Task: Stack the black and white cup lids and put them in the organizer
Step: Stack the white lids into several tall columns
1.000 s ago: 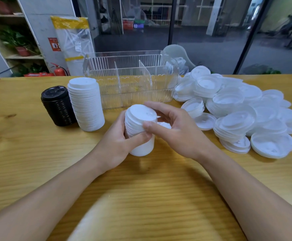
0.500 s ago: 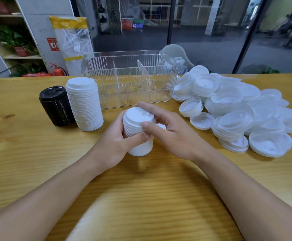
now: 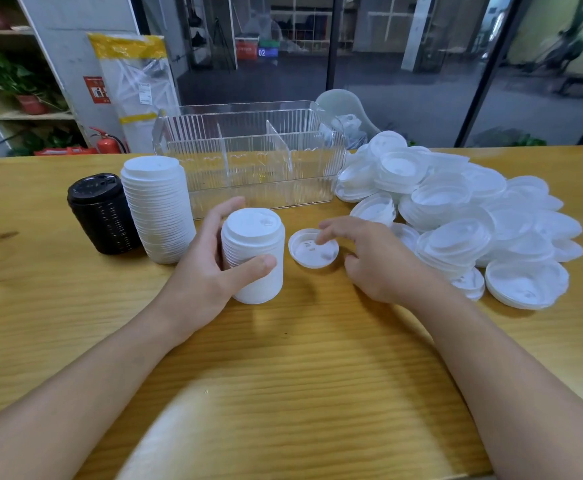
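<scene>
On the wooden table (image 3: 283, 358), near its middle, we see the left hand (image 3: 210, 271) holding a short stack of white lids (image 3: 252, 254); the thumb lies across the front of the stack and the fingers curl around its far side. The stack stands upright on the table. Half a second ago the right hand (image 3: 373, 261) was also on this stack, with its fingers over the top lid. Now it has left the stack and moved to the right. Its fingers are loosely bent and hold nothing, and the fingertips (image 3: 321, 239) are over a single white lid (image 3: 313, 248) that lies upside down on the table just beside the stack. We cannot tell if they touch it already.

To the left, the tall stack of white lids (image 3: 158, 209) and the black stack of lids (image 3: 104, 214) stand side by side as before, touching or almost touching. Behind them the clear organizer (image 3: 252, 157) stands with its dividers, and we see no lids inside it. On the right the pile of loose white lids (image 3: 463, 216) lies on the table, seemingly unchanged.
</scene>
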A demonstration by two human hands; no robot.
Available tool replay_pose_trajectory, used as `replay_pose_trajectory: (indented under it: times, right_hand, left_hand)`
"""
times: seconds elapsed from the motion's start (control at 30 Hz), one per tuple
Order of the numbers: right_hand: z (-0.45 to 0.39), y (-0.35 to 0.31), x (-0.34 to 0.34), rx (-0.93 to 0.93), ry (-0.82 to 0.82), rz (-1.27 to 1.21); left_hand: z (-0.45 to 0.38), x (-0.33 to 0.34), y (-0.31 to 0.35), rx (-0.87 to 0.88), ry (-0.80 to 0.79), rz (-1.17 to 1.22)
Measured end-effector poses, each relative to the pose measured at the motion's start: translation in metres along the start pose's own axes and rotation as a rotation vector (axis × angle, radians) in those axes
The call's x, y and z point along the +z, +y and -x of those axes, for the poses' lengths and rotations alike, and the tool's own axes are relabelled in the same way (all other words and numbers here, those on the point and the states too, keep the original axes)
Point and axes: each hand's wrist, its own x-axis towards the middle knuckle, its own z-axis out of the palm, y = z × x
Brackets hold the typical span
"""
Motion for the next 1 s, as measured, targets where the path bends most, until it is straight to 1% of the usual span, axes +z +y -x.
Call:
replay_pose_trajectory:
  times: [0.2, 0.4, 0.5, 0.57, 0.7, 0.8, 0.83, 0.93, 1.0]
  right_hand:
    - [-0.002, -0.001, 0.013, -0.085, 0.03, 0.039]
    - [-0.001, -0.006, 0.009, -0.066, 0.049, -0.004]
    - [-0.001, -0.009, 0.006, -0.066, 0.076, -0.108]
    - [-0.001, -0.012, 0.003, -0.042, 0.126, -0.233]
    - [-0.004, -0.011, 0.003, 0.063, 0.261, -0.472]
    - [-0.006, -0.007, 0.003, 0.165, 0.276, -0.623]
    - [-0.006, -0.007, 0.004, 0.189, 0.269, -0.624]
    - [-0.005, -0.008, 0.008, 0.2, 0.234, -0.487]
    - [-0.004, -0.008, 0.01, 0.21, 0.197, -0.443]
  left_hand:
    - [0.001, 0.0, 0.001, 0.01, -0.006, -0.009]
    - [0.001, 0.0, 0.001, 0.019, -0.006, -0.021]
    - [0.001, 0.0, 0.001, 0.021, -0.008, -0.023]
    - [0.001, 0.0, 0.001, 0.019, -0.01, -0.022]
    - [0.0, -0.001, 0.0, 0.019, -0.007, -0.035]
    - [0.001, 0.0, 0.001, 0.017, -0.008, -0.034]
    - [0.001, 0.0, 0.0, 0.016, -0.007, -0.035]
    - [0.001, 0.0, 0.0, 0.013, -0.014, -0.036]
    - [0.001, -0.001, 0.0, 0.011, -0.023, -0.032]
